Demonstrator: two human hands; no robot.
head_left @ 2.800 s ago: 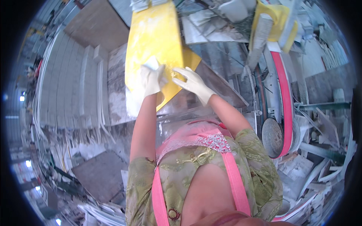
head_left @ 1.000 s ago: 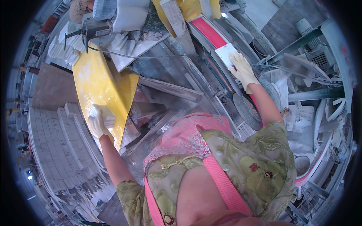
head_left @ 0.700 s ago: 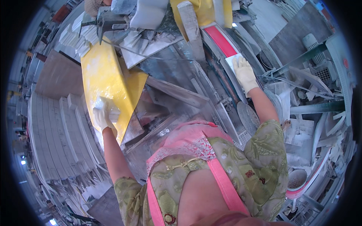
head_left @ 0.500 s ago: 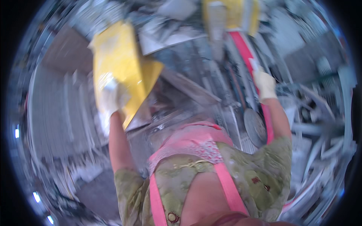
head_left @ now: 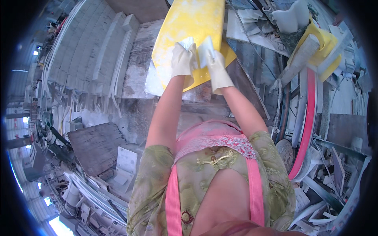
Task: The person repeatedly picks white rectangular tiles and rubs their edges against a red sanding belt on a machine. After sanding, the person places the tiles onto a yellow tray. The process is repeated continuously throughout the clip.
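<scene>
Both my hands wear cream rubber gloves and are held over a yellow sheet smeared with white, draped on a surface ahead of me. My left hand is closed around a small bundle of thin white pieces, their edges showing above the fingers. Beside it, my right hand grips a flat, pale rectangular piece between thumb and fingers, slightly blurred. The two held items are close together but appear apart. The gloves partly hide both.
To the right stands a machine with a long pink belt and a round wheel. Another yellow sheet hangs beyond it. Stacked grey slabs rise at the left. A dark board lies at lower left.
My right hand has left the pink belt and come in beside the left, carrying its pale piece. The view has swung right, bringing the belt machine farther out to the right.
</scene>
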